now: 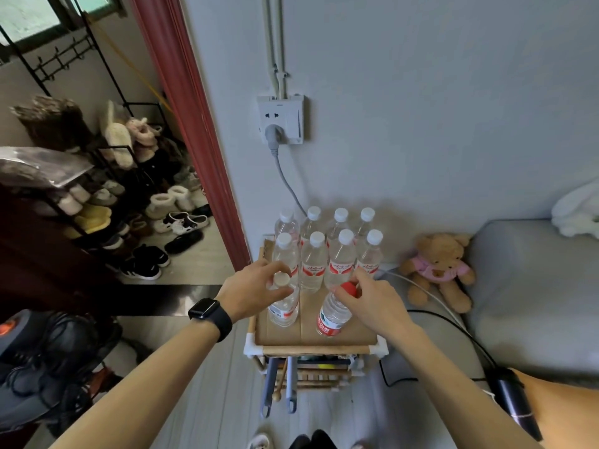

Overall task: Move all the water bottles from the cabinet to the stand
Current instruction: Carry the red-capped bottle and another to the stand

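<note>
Head camera looks down on both bare arms reaching out over the stand (311, 350), a light wooden frame with white plastic corner joints and a flat brown cardboard sheet for a top. Left hand (251, 288), black smartwatch (209, 311) on the wrist, has its fingers (270, 266) curled round the neck of a white-capped bottle (284, 307), thumb just under the round cap, and that bottle stands upright at the front left of the cardboard. Right hand (372, 298) comes in from the other side, fingertips pinching the glossy cap of a red-capped bottle (334, 314), which sits front right with its top leaning a touch to the right; I cannot tell whether its base is fully down. Both are clear ribbed plastic, the left one with a red-and-white label, the right one with a red band edged in green. Just behind them stand eight more bottles (312, 265) in two tight rows of four, all white caps and red-and-white labels, backed against the pale wall. A grey plug and cord hang from the wall socket (280, 119) above. A plush teddy bear (437, 268) in a pink top sits on the grey sofa (534, 286) to the right.
</note>
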A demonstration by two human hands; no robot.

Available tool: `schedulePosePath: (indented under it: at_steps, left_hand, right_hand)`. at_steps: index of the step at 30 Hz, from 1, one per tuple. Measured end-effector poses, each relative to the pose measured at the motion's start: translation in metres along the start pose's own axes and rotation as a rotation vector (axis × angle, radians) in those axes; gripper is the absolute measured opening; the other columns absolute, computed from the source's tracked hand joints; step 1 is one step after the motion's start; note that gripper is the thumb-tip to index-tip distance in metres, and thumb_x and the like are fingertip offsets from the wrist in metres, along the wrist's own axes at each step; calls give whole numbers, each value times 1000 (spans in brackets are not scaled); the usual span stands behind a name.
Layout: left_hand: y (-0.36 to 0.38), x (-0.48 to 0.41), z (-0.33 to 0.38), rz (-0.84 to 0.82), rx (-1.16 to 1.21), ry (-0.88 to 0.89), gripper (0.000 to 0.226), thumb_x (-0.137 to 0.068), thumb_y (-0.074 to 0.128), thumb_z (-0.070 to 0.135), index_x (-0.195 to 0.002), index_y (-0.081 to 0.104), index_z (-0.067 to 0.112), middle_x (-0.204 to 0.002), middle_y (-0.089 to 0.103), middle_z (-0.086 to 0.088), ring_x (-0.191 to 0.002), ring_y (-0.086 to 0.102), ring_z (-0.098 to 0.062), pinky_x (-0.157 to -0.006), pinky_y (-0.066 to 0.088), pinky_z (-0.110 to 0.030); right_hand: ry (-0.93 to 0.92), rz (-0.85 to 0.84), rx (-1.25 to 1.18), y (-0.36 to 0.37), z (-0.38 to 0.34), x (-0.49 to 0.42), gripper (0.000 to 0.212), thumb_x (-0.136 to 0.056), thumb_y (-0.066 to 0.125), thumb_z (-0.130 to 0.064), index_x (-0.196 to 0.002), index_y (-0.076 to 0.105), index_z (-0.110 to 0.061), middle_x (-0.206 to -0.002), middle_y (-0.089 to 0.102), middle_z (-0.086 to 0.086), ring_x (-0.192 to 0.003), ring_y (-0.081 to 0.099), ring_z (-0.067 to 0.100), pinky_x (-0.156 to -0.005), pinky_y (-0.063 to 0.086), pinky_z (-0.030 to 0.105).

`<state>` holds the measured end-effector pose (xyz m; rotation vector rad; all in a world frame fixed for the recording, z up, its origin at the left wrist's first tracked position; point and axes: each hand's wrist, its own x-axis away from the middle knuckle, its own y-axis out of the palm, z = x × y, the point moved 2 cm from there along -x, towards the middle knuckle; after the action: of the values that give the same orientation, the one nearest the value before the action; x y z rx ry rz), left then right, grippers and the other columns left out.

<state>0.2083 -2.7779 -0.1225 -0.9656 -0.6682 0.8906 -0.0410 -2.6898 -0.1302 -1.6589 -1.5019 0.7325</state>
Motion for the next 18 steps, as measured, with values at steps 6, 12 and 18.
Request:
schedulePosePath:
  at_steps: [6, 12, 18]
  left_hand:
    - [-5, -8, -9, -1, 25, -6, 36, -80, 58, 66, -112, 52, 51, -90, 51, 17, -78, 53, 1, -64, 45, -23]
    - [-11, -7, -15, 17, 39, -25, 37, -80, 60, 62, -113, 55, 47, -90, 53, 17, -79, 54, 1, -66, 47, -25]
    - [-20, -9, -12, -7, 24, -4, 38, -82, 65, 55, -116, 58, 40, -92, 53, 18, -79, 53, 1, -63, 41, -19]
  right_hand:
    - [49, 47, 4, -2, 0, -13, 39, -83, 37, -71, -84, 41, -31, -70, 53, -12, -65, 53, 9, -50, 32, 27]
    - [31, 56, 121, -1, 6, -13, 44, -84, 49, -73, -96, 42, -31, -78, 57, -10, -74, 59, 15, -60, 47, 32]
    - [-72, -2, 138, -2, -10, -21, 34, -87, 54, -58, -99, 47, -27, -84, 61, -7, -78, 59, 17, -66, 49, 38]
